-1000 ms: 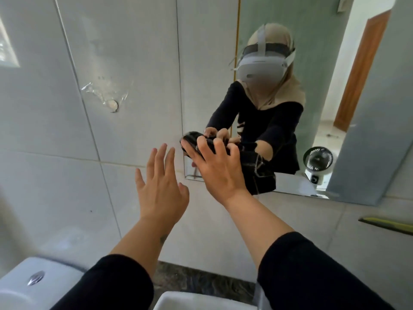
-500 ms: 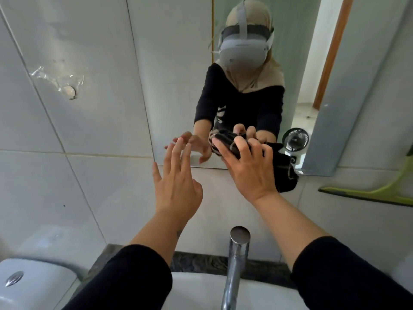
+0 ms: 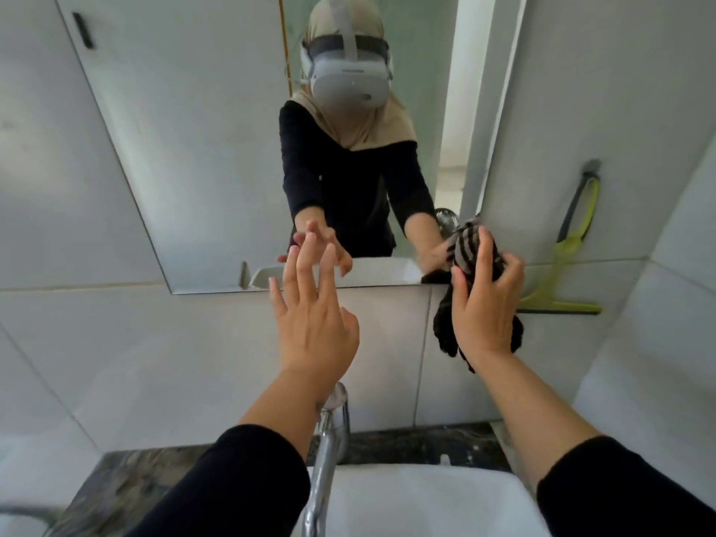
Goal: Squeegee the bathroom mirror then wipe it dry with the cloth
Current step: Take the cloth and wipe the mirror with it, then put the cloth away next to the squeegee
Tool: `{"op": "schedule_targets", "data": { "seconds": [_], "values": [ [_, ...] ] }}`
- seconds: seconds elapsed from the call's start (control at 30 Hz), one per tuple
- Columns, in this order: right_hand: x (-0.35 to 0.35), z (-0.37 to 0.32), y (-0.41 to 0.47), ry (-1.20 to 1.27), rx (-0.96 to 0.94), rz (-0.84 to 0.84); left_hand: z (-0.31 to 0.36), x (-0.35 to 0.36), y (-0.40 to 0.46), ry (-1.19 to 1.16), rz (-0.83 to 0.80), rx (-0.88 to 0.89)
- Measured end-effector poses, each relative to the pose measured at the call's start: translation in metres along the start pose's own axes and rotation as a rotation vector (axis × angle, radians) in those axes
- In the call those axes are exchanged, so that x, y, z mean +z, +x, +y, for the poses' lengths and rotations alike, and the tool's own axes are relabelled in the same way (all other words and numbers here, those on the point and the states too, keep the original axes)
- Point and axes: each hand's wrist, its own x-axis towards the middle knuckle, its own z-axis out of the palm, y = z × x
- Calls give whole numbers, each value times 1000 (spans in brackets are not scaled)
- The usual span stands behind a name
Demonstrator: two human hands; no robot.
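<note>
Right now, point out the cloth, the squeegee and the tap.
cloth (image 3: 467, 242): head view, striped upper bunch above the right hand's fingers.
squeegee (image 3: 558, 275): head view, yellow-green neck above the blade.
tap (image 3: 323, 470): head view, chrome spout over the basin.

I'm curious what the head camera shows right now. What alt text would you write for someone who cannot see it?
A person's right hand presses a dark striped cloth against the lower right corner of a bathroom mirror, while the left hand is raised open near the glass. A yellow-green squeegee hangs on the tiled wall to the right, and a chrome tap and white basin sit below.
</note>
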Motion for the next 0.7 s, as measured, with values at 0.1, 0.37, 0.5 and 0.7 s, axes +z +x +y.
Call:
{"op": "schedule_targets", "data": {
  "seconds": [0.1,0.37,0.5,0.7],
  "values": [
    [-27,-15,-8,316,72,-241,25,-2,1,-256,-57,106],
    [-91,-109,5,811,347,-783,40,-51,-9,-986,-117,-179],
    [-94,-157,11,755,122,-727,-5,-97,-10,-764,37,-75],
    [-52,-242,8,616,-121,-736,-101,-158,-11,-383,58,-85]
  ]
}}
